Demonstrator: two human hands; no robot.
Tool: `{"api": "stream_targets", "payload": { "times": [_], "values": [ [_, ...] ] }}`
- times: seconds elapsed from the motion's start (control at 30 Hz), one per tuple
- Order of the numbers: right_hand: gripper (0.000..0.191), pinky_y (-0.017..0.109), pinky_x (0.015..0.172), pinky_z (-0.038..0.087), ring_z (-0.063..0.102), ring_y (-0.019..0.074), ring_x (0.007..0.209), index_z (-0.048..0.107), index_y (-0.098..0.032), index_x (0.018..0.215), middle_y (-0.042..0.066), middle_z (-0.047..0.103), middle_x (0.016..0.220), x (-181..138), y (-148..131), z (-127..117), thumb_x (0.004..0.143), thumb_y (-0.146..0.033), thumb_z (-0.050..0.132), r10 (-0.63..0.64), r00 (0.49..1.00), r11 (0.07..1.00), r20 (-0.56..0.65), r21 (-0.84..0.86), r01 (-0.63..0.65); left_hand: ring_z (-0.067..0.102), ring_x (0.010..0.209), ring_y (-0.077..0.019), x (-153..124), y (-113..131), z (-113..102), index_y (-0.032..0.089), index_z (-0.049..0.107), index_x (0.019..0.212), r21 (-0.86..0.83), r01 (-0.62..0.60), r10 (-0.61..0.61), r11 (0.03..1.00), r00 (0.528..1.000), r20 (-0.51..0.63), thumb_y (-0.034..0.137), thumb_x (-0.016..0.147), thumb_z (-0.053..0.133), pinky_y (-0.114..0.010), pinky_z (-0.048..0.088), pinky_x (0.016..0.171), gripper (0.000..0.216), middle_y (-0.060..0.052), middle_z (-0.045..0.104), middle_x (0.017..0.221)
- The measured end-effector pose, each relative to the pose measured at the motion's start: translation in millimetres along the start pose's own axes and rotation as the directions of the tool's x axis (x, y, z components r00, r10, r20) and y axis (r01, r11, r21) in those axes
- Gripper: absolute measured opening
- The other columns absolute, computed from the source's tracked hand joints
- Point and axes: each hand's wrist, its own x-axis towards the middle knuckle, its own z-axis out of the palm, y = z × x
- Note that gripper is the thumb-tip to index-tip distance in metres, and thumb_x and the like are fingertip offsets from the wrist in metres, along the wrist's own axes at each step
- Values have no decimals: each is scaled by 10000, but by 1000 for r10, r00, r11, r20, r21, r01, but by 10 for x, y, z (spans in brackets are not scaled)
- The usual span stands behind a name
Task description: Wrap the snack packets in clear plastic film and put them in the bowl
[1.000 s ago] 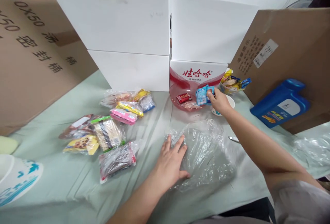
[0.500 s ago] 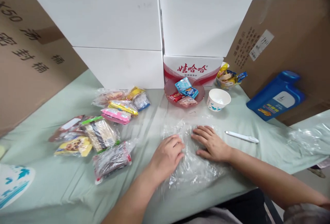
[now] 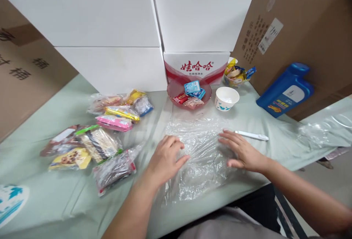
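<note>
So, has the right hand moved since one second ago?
Yes. The right hand left the red bowl, came toward the person, and now rests flat on the clear bag.

Plastic bag (image 3: 202, 158) ctr; snack packs (image 3: 104, 142) L; bowl (image 3: 171, 93) behind; pen (image 3: 251, 135) R.

Bare forearms (image 3: 132, 206), grey garment (image 3: 217, 228).

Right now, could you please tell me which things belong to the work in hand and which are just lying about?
In hand: clear plastic bag, pressed flat by the left hand and right hand.
Lying about: snack packets, red bowl, paper cup, white pen-like tool, blue bottle.
</note>
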Motion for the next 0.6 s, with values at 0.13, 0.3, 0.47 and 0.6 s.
{"api": "stream_targets", "payload": {
  "times": [0.13, 0.3, 0.47, 0.6],
  "values": [
    [757, 510, 1140, 290, 292, 322, 1421, 480, -194, 1390, 140, 435, 1483, -333, -97, -74, 789, -626, 637, -155, 978, 982, 139, 132, 137, 546, 926, -219, -128, 163, -74, 213, 617, 829, -147, -80, 133, 986, 909, 394, 414, 597, 849, -330, 462, 792, 384, -1, 586, 905],
    [198, 461, 1082, 404, 386, 254, 1379, 630, -194, 1084, 118, 570, 1358, -551, -116, -60, 919, -206, 521, -17, 1000, 976, 24, 216, 11, 487, 1023, -276, -210, 254, 80, 200, 570, 855, 40, -104, 78, 994, 906, 416, 350, 450, 914, -408, 425, 876, 552, -35, 539, 1041],
    [157, 389, 946, 524, 590, 224, 1183, 637, -212, 1015, 93, 702, 1076, -545, -77, -161, 956, -247, 496, 112, 989, 872, -100, 487, -50, 487, 1043, -273, -247, 325, 117, 198, 544, 820, 112, -116, 71, 987, 937, 343, 57, 653, 640, -416, 416, 870, 240, -48, 539, 1054],
    [273, 381, 901, 540, 653, 222, 1064, 664, -216, 1055, 99, 706, 1090, -503, -48, -173, 975, -380, 461, 304, 947, 763, -102, 621, -179, 537, 913, -204, -214, 252, -27, 194, 463, 699, -82, -99, 122, 992, 924, 362, 5, 689, 438, -337, 431, 778, 191, -19, 562, 905]
  ]
}}
